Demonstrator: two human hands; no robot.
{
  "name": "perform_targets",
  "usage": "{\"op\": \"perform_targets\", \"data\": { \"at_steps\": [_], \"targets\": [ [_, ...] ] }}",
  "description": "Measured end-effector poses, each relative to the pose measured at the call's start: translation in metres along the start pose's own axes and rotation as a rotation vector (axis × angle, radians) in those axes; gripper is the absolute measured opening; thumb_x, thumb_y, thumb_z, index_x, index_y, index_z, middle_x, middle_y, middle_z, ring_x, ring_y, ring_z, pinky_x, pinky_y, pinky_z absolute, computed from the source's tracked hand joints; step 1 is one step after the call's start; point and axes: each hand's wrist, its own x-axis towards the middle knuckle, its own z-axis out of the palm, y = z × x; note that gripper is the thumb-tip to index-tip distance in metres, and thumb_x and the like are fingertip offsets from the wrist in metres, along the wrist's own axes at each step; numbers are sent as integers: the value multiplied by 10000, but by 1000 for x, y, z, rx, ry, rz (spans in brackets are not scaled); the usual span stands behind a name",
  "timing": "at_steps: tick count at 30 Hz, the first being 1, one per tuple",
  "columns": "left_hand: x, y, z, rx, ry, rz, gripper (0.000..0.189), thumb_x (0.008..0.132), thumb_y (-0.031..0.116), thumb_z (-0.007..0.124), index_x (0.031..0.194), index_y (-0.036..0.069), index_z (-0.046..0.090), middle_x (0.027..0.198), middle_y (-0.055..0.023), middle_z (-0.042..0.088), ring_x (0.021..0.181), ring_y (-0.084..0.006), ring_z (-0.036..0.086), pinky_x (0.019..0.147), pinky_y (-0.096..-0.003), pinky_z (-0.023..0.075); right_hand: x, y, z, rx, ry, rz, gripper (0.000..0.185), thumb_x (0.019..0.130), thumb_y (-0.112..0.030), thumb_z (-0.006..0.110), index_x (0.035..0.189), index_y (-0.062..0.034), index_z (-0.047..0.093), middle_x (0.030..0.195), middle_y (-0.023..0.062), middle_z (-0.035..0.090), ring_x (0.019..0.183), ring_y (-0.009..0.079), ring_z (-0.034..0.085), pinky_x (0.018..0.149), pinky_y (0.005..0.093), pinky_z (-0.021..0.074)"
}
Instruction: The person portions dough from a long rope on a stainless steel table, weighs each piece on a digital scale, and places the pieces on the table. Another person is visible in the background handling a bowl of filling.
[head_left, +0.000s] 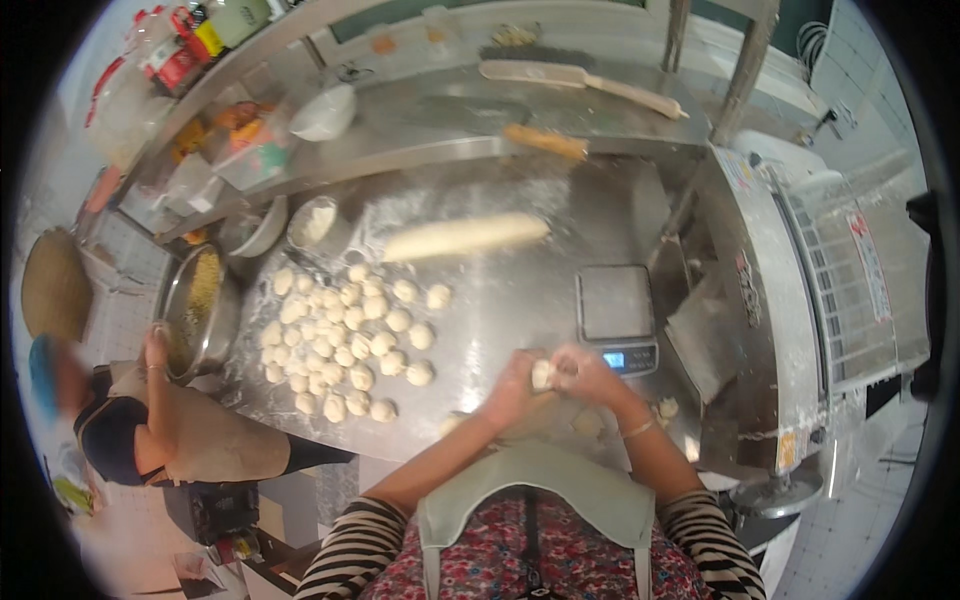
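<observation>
My left hand (516, 386) and my right hand (586, 375) meet over the near part of the steel table (517, 300), with a small piece of dough (543, 373) between their fingers. Just beyond my right hand is a digital kitchen scale (616, 304) with a lit display and a bare plate. Many small dough balls (352, 316) lie grouped to the left. Farther back lies a long, thick roll of dough (466, 236). A pale dough piece (454, 424) shows partly beside my left forearm, and small scraps (666, 407) lie right of my right wrist.
At the left, a co-worker (180, 427) in an apron has a hand at a large steel bowl (196, 311) of yellowish filling. A container of flour (315, 223) stands behind the balls. A back shelf (420, 112) holds a wooden paddle (532, 73). A steel machine (757, 300) borders the right side.
</observation>
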Motion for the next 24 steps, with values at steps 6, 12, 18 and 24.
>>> {"op": "perform_targets", "data": {
  "at_steps": [6, 12, 18, 24],
  "targets": [
    [-3, 15, -10, -83, -206, -336, 510, 772, 227, 774, 1195, 52, 549, 1078, -196, 655, 1006, -355, 652, 858, -417, 519, -15, -10, 25, 238, -6, 15, 182, 811, -43, 741, 926, -19, 603, 903, 65, 680, 843, 119, 654, 751, 273, 535],
    [-8, 17, -2, 71, -203, -239, 452, 774, 341, 742, 1085, 53, 588, 1023, -217, 652, 984, -415, 625, 855, -465, 510, -17, 19, 43, 126, 193, 5, 240, 766, -104, 790, 916, -34, 616, 863, 59, 691, 778, 133, 666, 726, 285, 542],
    [-1, 28, -1, 348, -356, -339, 424, 798, 436, 647, 988, 57, 663, 1025, -220, 661, 974, -404, 635, 855, -484, 513, -30, 12, 54, -65, 326, -26, 171, 769, -134, 770, 862, -54, 651, 755, 105, 688, 684, 199, 673, 666, 319, 549],
    [2, 25, 8, 419, -372, -280, 347, 840, 381, 595, 975, 75, 689, 1022, -189, 680, 943, -381, 660, 824, -479, 530, -35, 13, 53, -206, 402, -241, 112, 782, -87, 724, 841, -53, 635, 724, 140, 659, 640, 267, 671, 604, 346, 540]
  ]
}}
